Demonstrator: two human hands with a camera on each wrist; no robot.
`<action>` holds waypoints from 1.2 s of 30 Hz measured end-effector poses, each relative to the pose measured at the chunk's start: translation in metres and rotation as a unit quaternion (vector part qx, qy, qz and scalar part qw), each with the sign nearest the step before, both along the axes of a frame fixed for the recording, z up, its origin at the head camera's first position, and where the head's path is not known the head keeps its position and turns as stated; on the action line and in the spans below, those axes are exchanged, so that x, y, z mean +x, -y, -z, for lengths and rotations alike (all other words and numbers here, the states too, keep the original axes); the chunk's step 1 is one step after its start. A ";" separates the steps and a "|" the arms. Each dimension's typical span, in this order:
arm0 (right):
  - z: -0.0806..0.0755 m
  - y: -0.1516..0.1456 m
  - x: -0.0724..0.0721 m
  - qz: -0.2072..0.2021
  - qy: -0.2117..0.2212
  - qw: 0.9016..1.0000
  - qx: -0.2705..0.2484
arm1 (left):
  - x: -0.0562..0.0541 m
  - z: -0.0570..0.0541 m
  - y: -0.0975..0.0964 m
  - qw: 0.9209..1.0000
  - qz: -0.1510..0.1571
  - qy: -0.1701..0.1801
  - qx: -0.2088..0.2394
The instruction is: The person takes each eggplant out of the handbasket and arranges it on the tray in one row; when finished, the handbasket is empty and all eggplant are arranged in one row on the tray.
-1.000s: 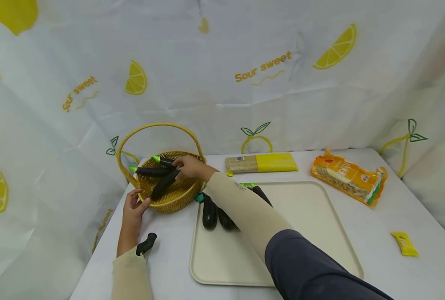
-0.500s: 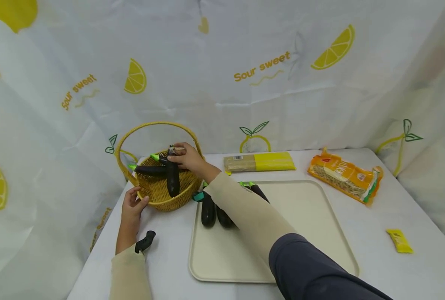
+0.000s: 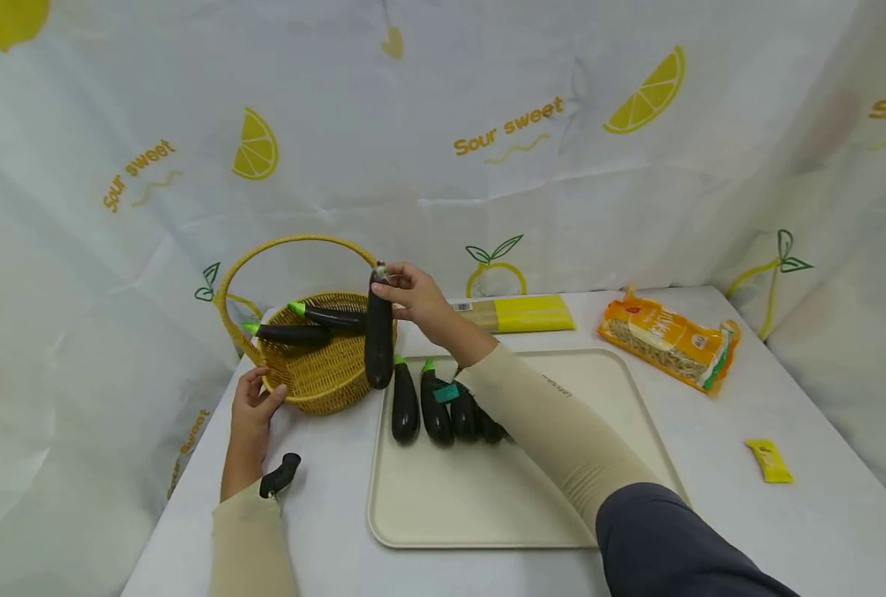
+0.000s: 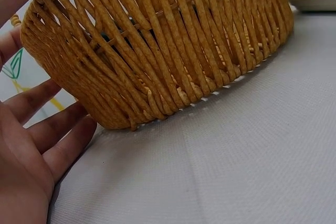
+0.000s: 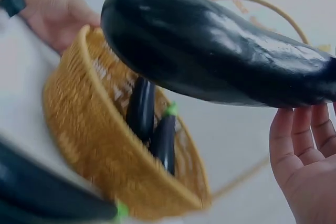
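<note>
My right hand (image 3: 426, 303) grips a dark, glossy eggplant (image 3: 379, 340) near its stem end. The eggplant hangs upright over the right side of a yellow wicker basket (image 3: 323, 385), close to the tray's left edge. In the right wrist view, the same eggplant (image 5: 210, 45) stretches across the top, with the fingers below its narrow end. Two eggplants with green stems, one in front (image 3: 293, 334) and one behind (image 3: 338, 319), lie inside the basket. At the basket's near left side, my left hand (image 3: 252, 414) holds the rim, its thumb on top and its fingers against the outer weave (image 4: 157, 51).
Several eggplants (image 3: 404, 406) lie on the beige tray (image 3: 472, 514), one with a teal band (image 3: 446, 394). Behind the tray is a yellow packet (image 3: 535, 313); an orange bag (image 3: 666, 340) lies at back right. A small yellow packet (image 3: 769, 461) sits farther right.
The right hand has lifted the eggplant out of the basket, turned it upright and carried it right toward the tray. The left hand stays on the basket rim. The view has shifted slightly.
</note>
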State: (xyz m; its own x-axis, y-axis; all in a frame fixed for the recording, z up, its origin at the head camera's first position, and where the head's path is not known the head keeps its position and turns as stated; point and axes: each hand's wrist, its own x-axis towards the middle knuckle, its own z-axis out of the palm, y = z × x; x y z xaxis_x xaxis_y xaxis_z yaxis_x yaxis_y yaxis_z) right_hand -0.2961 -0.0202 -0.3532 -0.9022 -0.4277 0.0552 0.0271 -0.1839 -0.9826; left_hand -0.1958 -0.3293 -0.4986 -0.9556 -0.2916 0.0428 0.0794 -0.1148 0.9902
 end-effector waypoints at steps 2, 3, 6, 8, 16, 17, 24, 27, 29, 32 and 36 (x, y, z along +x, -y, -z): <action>0.005 -0.020 0.002 0.015 -0.004 1.000 0.006 | 0.000 -0.001 -0.001 1.000 -0.002 0.009 -0.010; 0.007 -0.030 0.003 0.023 -0.007 1.000 0.011 | 0.001 -0.001 -0.001 1.000 -0.004 0.013 -0.016; 0.014 -0.059 0.009 0.050 -0.012 0.998 0.032 | 0.000 -0.003 -0.003 1.000 -0.003 0.018 -0.022; 0.019 -0.077 0.011 0.064 -0.015 0.997 0.047 | 0.001 -0.004 -0.002 1.000 -0.002 0.017 -0.019; 0.036 -0.146 0.015 0.103 -0.013 0.987 0.126 | 0.001 -0.007 -0.004 1.000 -0.007 0.025 -0.009; 0.037 -0.154 0.015 0.107 -0.013 0.985 0.135 | 0.001 -0.007 -0.004 1.000 -0.007 0.026 -0.008; 0.057 -0.205 0.023 0.127 0.013 0.970 0.207 | 0.000 -0.008 -0.002 0.999 -0.009 0.037 -0.020; 0.074 -0.214 0.027 0.122 0.040 0.963 0.236 | 0.000 -0.007 -0.001 0.999 -0.012 0.034 -0.026; 0.085 -0.215 0.030 0.114 0.053 0.958 0.257 | -0.001 -0.005 0.000 0.999 -0.012 0.026 -0.020; 0.097 -0.214 0.033 0.101 0.058 0.948 0.297 | -0.001 -0.002 0.000 1.000 -0.009 0.013 -0.005; 0.106 -0.212 0.035 0.095 0.037 0.927 0.362 | -0.002 0.000 0.000 1.000 -0.005 0.011 0.005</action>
